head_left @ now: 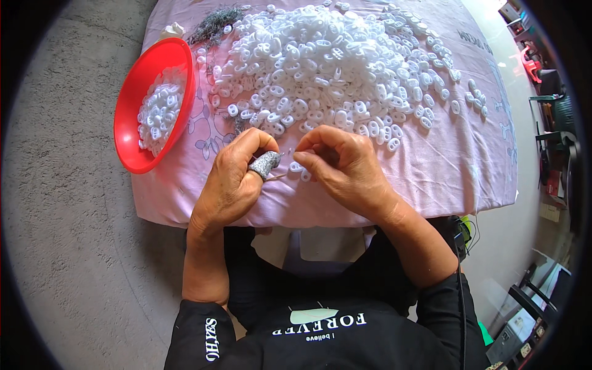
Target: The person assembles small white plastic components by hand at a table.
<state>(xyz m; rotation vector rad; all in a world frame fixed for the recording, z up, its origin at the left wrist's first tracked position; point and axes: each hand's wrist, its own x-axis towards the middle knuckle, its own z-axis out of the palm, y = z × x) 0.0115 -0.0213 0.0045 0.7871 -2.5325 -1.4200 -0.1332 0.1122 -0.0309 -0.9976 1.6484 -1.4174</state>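
Black shirt sat nearest us. White pieces lay heaped on pink cloth, beyond our curled left hand and pinching right hand; we couldn't tell what either grasped. Red bowl stood left, grey floor alongside.

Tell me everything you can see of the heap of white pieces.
The heap of white pieces is a loose mound of small plastic-looking ovals, many showing two holes. It lies on the pink patterned cloth, beyond the left hand and right hand, with stragglers at right. A grey tangle lies at its far left edge. Whether either hand touches it is unclear.
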